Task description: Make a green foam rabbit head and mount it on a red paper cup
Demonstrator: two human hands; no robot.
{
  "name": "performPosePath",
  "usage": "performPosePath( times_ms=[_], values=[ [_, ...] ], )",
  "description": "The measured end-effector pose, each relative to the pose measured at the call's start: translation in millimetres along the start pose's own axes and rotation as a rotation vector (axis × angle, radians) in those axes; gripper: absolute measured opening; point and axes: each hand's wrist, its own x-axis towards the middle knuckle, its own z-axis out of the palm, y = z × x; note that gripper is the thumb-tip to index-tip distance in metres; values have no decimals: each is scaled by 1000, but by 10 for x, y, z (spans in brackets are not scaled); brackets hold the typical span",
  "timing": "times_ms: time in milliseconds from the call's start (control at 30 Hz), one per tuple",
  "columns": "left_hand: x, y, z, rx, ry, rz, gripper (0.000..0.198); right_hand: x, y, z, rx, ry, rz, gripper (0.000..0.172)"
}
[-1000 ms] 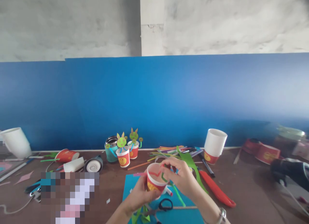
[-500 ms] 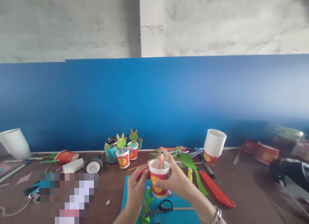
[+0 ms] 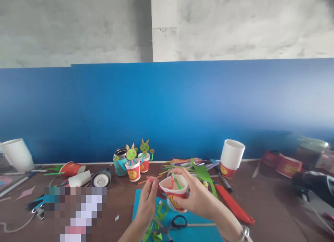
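Paper cup (image 3: 172, 192), held above the blue sheet (image 3: 200, 234), its rim bent out of round; a red strip (image 3: 172, 183) and a green strip (image 3: 176, 181) show inside. Your right hand (image 3: 197, 196) curls part-way closed around its wall; your left hand (image 3: 148, 200), fingertips pinched together, grips a pink-red stem (image 3: 150, 178) beside the rim. Black-handled scissors (image 3: 179, 226) lie below.

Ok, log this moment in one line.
left hand: holding red strip | right hand: gripping cup, rim bent | scissors: on blue sheet
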Motion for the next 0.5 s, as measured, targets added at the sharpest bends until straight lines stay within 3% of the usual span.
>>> performPosePath(
  times_ms=[133, 200, 400, 500],
  values=[
    [64, -35, -97, 39, 103, -190, 41, -14, -65, 28, -60, -40, 1, 50],
    [82, -48, -116, 7, 104, -211, 45, -6, -56, 53, -55, -49, 8, 52],
    [0, 16, 8, -333, -193, -68, 52, 47, 141, 159, -48, 108, -15, 77],
    [-50, 80, 66, -356, -247, -43, 63, 50, 226, 183, -58, 72, -58, 83]
  ],
)
